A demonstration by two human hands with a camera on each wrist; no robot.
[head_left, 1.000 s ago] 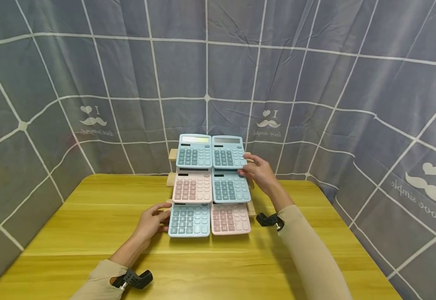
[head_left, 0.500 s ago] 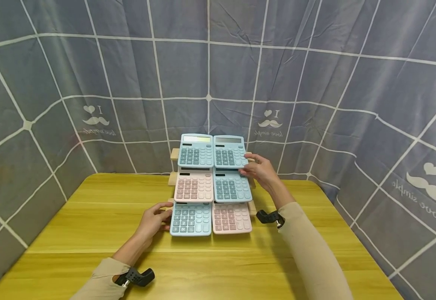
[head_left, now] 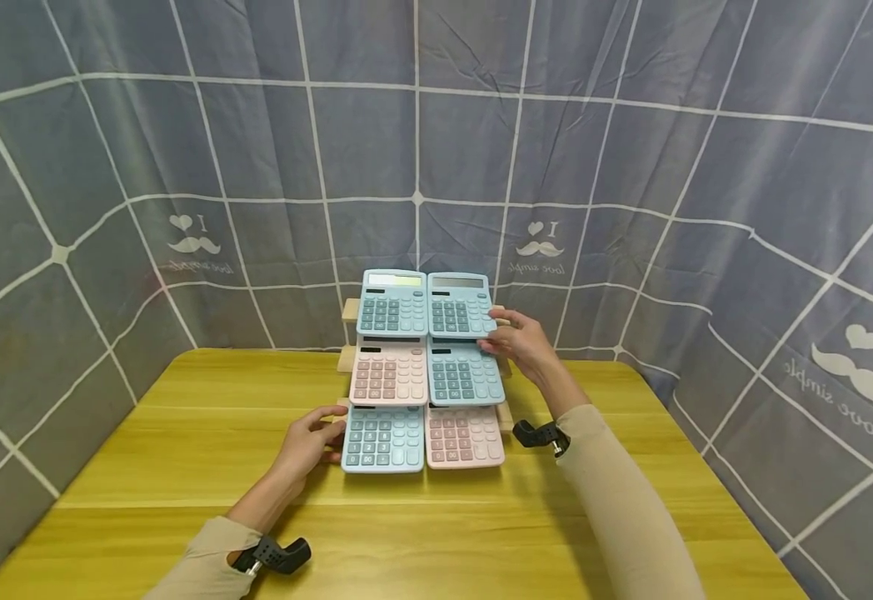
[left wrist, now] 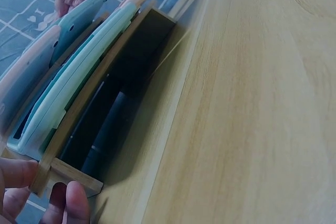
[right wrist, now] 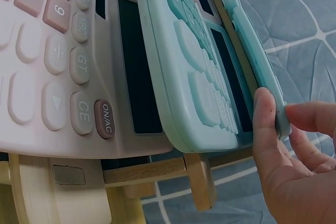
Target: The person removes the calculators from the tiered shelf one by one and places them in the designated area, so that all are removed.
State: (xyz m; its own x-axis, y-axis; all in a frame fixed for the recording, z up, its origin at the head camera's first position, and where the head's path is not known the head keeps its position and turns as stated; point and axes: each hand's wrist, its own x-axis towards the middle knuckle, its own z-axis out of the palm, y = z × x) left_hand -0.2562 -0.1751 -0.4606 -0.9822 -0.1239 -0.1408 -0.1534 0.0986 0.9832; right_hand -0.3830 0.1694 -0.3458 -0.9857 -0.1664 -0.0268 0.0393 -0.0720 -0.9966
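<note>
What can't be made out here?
- Head view: display of the front-left blue calculator, hidden by the overlapping pink calculator.
- Head view: key labels on the back-left blue calculator, too small.
- Left wrist view: most of the left hand, cut off by frame edges.
- Head view: much of the wooden rack, behind the calculators.

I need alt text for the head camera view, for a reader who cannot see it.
Six calculators, four blue and two pink, lean in three rows on a wooden rack. The right hand pinches the top right one; the left hand grips the rack's lower left end.
</note>
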